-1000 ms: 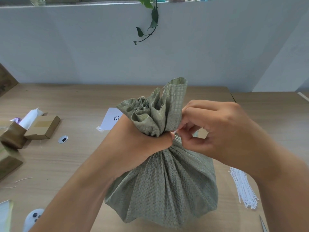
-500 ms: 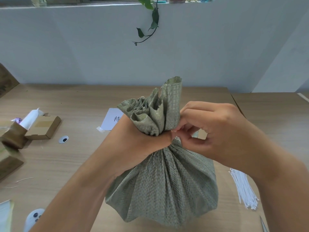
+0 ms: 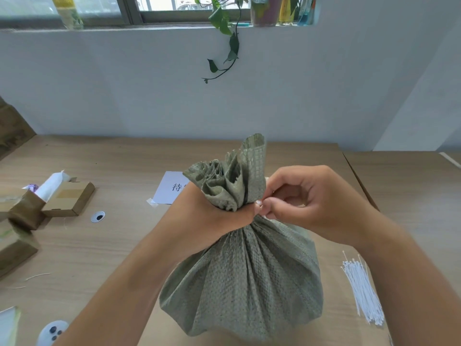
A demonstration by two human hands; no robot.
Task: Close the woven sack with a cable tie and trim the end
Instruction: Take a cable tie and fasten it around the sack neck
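My left hand [image 3: 212,216] clamps the sack [image 3: 247,275] neck shut. My right hand [image 3: 306,203], beside it, pinches the cable tie [image 3: 259,203] (barely visible); cinching and trimming remain.

- Left hand [image 3: 212,218] is closed in a fist, forearm reaching in from the lower left, thumb pointing right.
- Right hand [image 3: 316,203] sits just beside it, fingers curled, thumb and forefinger pinched together, touching the left thumb tip.

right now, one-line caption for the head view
Left hand grips woven sack neck; right hand pinches at it.
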